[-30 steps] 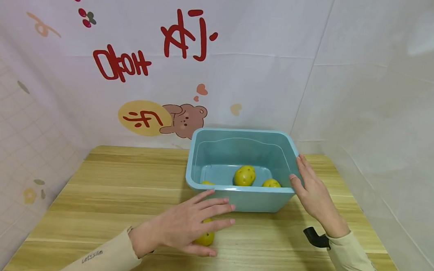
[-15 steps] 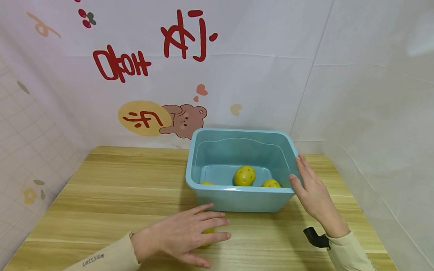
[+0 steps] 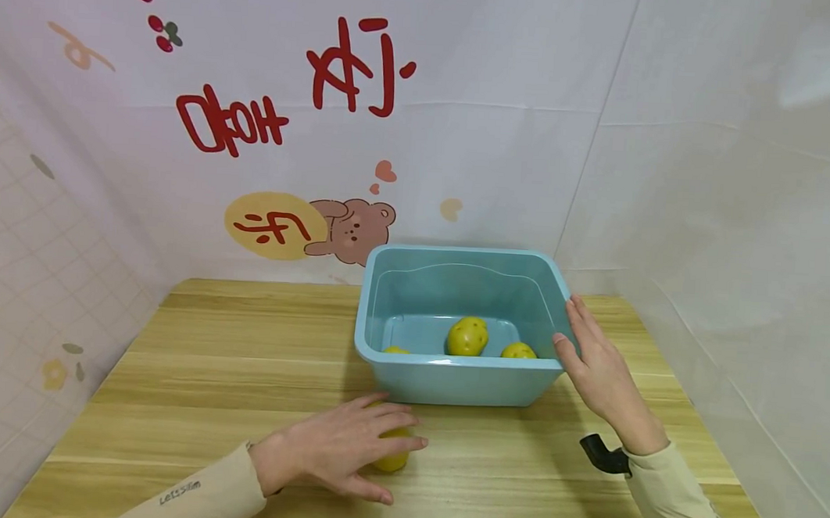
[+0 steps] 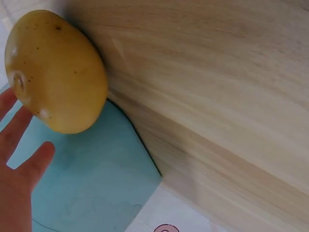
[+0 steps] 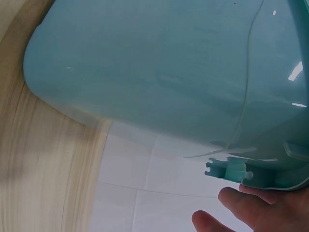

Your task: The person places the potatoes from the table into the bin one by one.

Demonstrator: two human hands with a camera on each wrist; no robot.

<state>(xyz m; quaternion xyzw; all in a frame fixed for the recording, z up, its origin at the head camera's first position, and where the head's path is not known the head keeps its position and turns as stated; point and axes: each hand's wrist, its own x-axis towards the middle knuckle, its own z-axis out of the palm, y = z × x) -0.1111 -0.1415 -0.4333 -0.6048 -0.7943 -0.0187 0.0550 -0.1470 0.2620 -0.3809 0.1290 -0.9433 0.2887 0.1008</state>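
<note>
My left hand (image 3: 338, 447) is spread over a yellow potato (image 3: 393, 460) on the table, in front of the blue plastic bin (image 3: 465, 383). In the left wrist view the fingers reach beside the potato (image 4: 58, 72), apart or barely touching; I cannot tell which. Its fingers are not wrapped round it. My right hand (image 3: 602, 374) holds the bin's right rim, thumb over the edge and fingers along the outside. Inside the bin lie a whole visible potato (image 3: 467, 336), another potato (image 3: 519, 350) at the right and the top of a third potato (image 3: 396, 350) at the left.
The wood-grain table (image 3: 242, 336) carries the bin near its back edge. White printed sheeting (image 3: 505, 154) stands behind and on both sides. A black bent piece (image 3: 603, 454) sticks out at the right wrist.
My left hand has drawn back slightly to the left and toward me, showing more of the potato beneath it. The right hand and the bin stay where they were.
</note>
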